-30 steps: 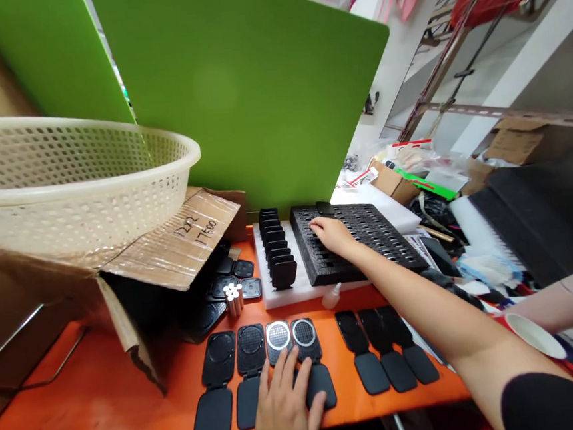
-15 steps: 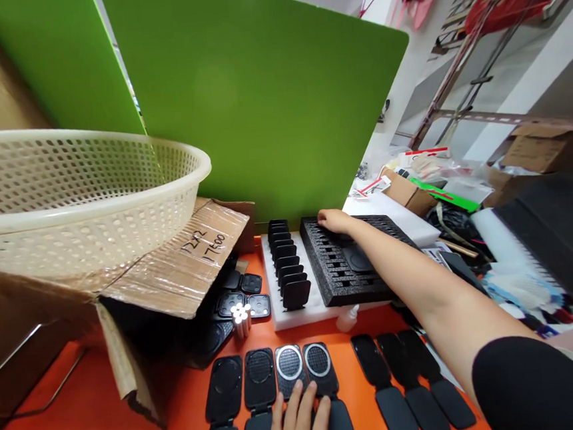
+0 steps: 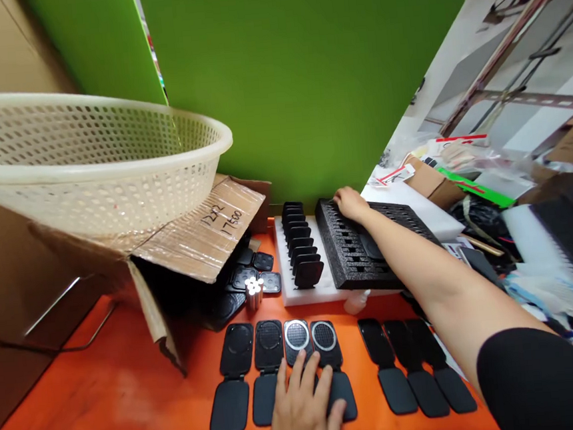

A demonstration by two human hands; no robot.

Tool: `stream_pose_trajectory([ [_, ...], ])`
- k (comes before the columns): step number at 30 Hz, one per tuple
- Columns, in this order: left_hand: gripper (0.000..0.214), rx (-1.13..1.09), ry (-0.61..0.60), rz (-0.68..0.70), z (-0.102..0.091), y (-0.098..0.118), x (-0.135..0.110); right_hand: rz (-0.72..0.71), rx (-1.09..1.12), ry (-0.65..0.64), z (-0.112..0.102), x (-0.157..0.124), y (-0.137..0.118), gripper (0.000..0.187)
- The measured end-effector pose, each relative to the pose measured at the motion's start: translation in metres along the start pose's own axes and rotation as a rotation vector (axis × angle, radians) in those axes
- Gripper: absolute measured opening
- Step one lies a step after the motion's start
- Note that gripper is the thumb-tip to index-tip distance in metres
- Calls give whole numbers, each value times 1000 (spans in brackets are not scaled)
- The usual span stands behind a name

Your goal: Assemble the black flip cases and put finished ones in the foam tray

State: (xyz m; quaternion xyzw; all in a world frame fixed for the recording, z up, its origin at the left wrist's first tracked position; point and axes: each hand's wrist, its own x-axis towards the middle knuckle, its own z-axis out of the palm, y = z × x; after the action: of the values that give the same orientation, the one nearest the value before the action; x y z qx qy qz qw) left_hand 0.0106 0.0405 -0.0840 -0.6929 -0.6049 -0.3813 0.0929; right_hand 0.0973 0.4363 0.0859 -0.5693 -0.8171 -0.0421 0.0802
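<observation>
My left hand (image 3: 303, 401) lies flat with fingers spread, palm down, over the lower halves of two unfolded hinged black cases. Above its fingertips, one case (image 3: 327, 345) shows a silvery ring on its textured upper half, as does its neighbour (image 3: 297, 335). Further left lie two more unfolded cases (image 3: 237, 350) with no silvery ring. My right hand (image 3: 352, 204) reaches to the far-left part of a black slotted foam tray (image 3: 350, 253). Its fingers are curled down, and whatever they pinch there is hidden. A dark flat piece (image 3: 371, 246) rests on the tray, partly behind my forearm.
Several black plates (image 3: 308, 273) stand in a row on a white foam block (image 3: 286, 295). Three unfolded black cases (image 3: 398, 392) lie at right. Small metal cylinders (image 3: 254, 295) stand near a cardboard box (image 3: 202, 232) under a cream basket (image 3: 164, 192). A green panel (image 3: 281, 95) rises behind.
The camera view has shifted, so the table's front edge now shows. My left hand stays spread over the cases. My right hand remains at the foam tray's far-left part, fingers still curled.
</observation>
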Motion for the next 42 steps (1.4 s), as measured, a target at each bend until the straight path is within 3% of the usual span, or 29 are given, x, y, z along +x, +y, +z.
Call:
stream_pose_trajectory([
  [2,38,10,-43,-19,-6,2,1,28,40,131,-11,-8,0,31],
  [4,38,34,-81,-42,-9,3,2,34,175,340,-25,-26,-3,29],
  [6,38,62,-124,-55,-11,4,2,-19,398,540,-36,-60,-14,22],
  [7,38,73,-145,-57,-11,5,2,-74,491,546,-39,-83,-23,20],
  [9,39,78,-184,-65,-11,5,3,-209,637,370,-36,-136,-49,18],
  [12,44,46,-238,-129,-11,7,3,-403,718,-13,-7,-207,-97,13],
  [15,48,9,-281,-190,-10,8,3,-476,661,-241,33,-240,-140,17],
  [19,53,-19,-314,-196,-10,8,2,-456,541,-293,63,-238,-165,18],
  [24,53,-16,-321,-195,-10,8,1,-462,531,-347,61,-234,-162,16],
  [33,49,-47,-358,-215,-14,8,6,-443,376,-334,67,-239,-166,19],
  [38,49,-27,-287,-179,-10,7,2,-448,490,-258,36,-253,-150,24],
  [42,39,83,-202,-78,-11,4,1,-454,659,-17,-8,-244,-107,23],
])
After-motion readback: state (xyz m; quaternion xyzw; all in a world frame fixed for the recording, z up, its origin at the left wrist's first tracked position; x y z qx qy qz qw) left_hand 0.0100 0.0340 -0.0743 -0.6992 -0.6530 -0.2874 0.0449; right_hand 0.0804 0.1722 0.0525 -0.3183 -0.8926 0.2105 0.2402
